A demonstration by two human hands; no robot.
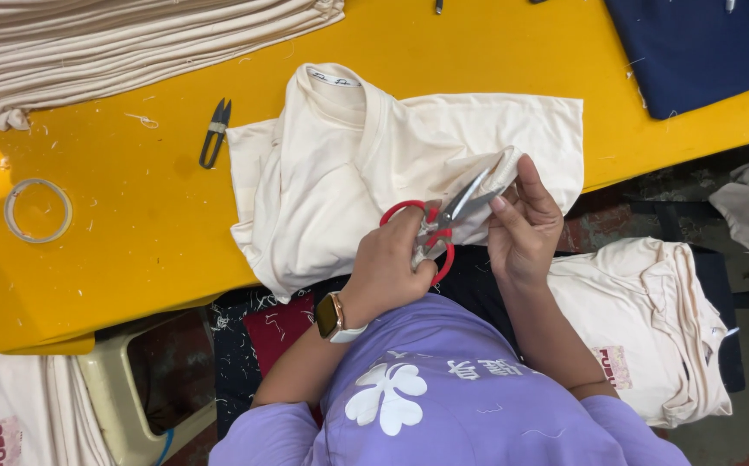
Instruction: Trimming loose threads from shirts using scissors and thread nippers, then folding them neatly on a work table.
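My left hand (389, 263) holds one pair of scissors with red handles (431, 231). My fingers are through the red loops and closed around them. The two silver blades are a little apart and point up toward my right hand (525, 226). My right hand pinches a bit of the cream shirt (349, 164) at its edge, just beside the blade tips. My two hands are close together.

The cream shirt lies folded on the yellow table (133, 233), near the table's front edge. Its neck points away from me.

On my left wrist I wear one watch (333, 317) with a white strap.

On the table I also see one small black thread snipper (215, 131), left of the shirt, and one clear tape ring (38, 210) farther left. One tall stack of cream cloth (116, 39) sits at the far left corner. One dark blue cloth (694, 47) lies at the far right corner.

Below the table, to my right, is one more pile of cream shirts (642, 324).
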